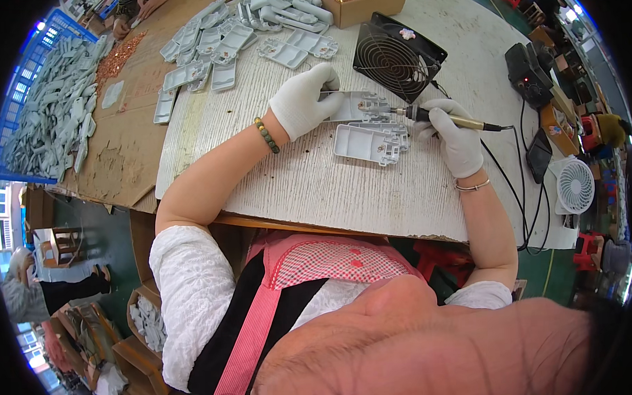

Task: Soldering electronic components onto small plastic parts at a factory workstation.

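My left hand (pixel 304 104), in a white glove, pinches the left end of a pale grey plastic housing (pixel 349 106) above the white table. A soldering iron (pixel 468 122) with a gold-coloured handle is gripped in my gloved right hand (pixel 454 138). Its tip reaches the small fittings at the housing's right end; whether it touches them I cannot tell. Just below, toward me, more housings of the same kind (pixel 358 143) lie with their open trays facing up. A pile of similar housings (pixel 217 44) spreads beyond my left hand.
A black square fan (pixel 395 59) stands behind the iron's tip. To the right are a black soldering station (pixel 529 73), cables, a phone-like black slab (pixel 539 155) and a small white fan (pixel 575 186). A blue crate (pixel 6 142) of grey parts stands left. Another person's hands (pixel 121 28) work at far left.
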Demonstrator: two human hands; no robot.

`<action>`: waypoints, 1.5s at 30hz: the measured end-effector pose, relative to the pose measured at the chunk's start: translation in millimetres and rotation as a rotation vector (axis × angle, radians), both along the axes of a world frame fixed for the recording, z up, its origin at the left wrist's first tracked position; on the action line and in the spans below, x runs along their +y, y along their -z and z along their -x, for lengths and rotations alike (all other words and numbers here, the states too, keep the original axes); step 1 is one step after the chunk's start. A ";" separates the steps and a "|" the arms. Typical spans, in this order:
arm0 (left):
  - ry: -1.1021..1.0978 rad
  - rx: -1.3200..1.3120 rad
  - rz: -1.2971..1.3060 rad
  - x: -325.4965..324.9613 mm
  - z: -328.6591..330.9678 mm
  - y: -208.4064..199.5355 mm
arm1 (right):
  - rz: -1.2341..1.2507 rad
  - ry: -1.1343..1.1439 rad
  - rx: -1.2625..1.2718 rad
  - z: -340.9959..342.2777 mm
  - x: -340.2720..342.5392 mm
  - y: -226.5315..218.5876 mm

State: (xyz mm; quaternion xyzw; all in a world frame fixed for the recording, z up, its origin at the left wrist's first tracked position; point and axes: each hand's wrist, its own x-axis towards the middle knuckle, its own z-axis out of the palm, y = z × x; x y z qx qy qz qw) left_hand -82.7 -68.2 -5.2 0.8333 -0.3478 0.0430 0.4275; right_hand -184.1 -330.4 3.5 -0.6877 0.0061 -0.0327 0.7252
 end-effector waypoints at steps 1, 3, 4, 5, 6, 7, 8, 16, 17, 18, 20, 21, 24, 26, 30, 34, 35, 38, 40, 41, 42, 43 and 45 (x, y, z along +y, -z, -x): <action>-0.002 -0.002 -0.006 -0.1 -0.2 -0.2 | -0.001 0.000 0.001 0.1 0.1 -0.2; -0.003 -0.006 -0.008 -0.3 -0.4 0.1 | -0.002 0.000 0.002 0.0 0.0 -0.3; -0.005 -0.009 -0.009 -0.4 -0.5 0.4 | -0.007 -0.003 0.001 -0.2 -0.1 0.0; -0.005 -0.010 -0.009 -0.3 -0.7 0.7 | -0.012 -0.006 0.000 -0.3 -0.1 0.2; -0.002 -0.008 -0.006 -0.1 -0.9 1.0 | -0.012 -0.006 -0.001 -0.4 -0.2 0.1; 0.000 -0.007 -0.003 -0.1 -1.0 1.1 | -0.008 -0.007 0.001 -0.4 -0.3 0.1; 0.000 -0.007 -0.003 -0.1 -0.9 0.8 | -0.004 -0.008 0.002 -0.5 -0.3 0.0; -0.004 -0.014 -0.003 0.3 -0.1 1.4 | -0.050 0.033 -0.016 -1.7 -3.3 6.8; -0.004 -0.015 -0.003 0.6 -0.4 1.2 | -0.095 0.068 -0.025 -2.3 -5.9 8.8; 0.011 -0.053 -0.021 1.1 -0.8 0.9 | -0.095 0.068 -0.026 -2.0 -8.1 8.4; 0.024 -0.090 -0.042 3.2 -1.6 0.2 | -0.165 0.114 -0.049 -2.7 -11.1 8.6; 0.063 -0.043 -0.037 4.2 -1.3 -0.4 | -0.165 0.113 -0.048 -3.9 -12.8 9.9; 0.157 -0.002 -0.044 5.3 1.1 -3.6 | -0.188 0.108 -0.075 -4.1 -14.6 10.4; 0.213 0.004 -0.055 5.2 2.8 -9.8 | -0.180 0.104 -0.087 -4.9 -13.5 10.7; 0.290 0.285 -0.027 11.4 -2.7 -12.9 | -0.204 0.102 -0.084 -5.2 -15.5 13.3; -0.071 -0.198 -0.102 34.5 -38.2 -6.7 | -0.200 0.100 -0.087 -5.7 -18.1 15.2; -0.203 -0.387 -0.248 42.8 -47.8 -3.8 | -0.203 0.101 -0.086 -5.6 -18.4 15.2; -0.383 -0.682 -0.416 63.7 -69.6 14.4 | -0.202 0.094 -0.081 -5.6 -17.4 14.6; -0.417 -0.701 -0.435 67.8 -74.8 21.2 | -0.204 0.090 -0.084 -5.4 -16.6 13.9; -0.396 -0.570 -0.509 65.7 -73.4 15.4 | -0.205 0.091 -0.085 -4.9 -17.1 14.0; -0.375 -0.438 -0.580 63.5 -71.1 9.6 | -0.205 0.095 -0.084 -4.9 -17.4 14.1; -0.375 -0.439 -0.581 60.7 -65.6 2.5 | -0.204 0.099 -0.087 -5.1 -16.8 13.8; -0.294 -0.325 -0.616 52.3 -55.1 -6.4 | -0.203 0.105 -0.089 -4.6 -16.8 12.3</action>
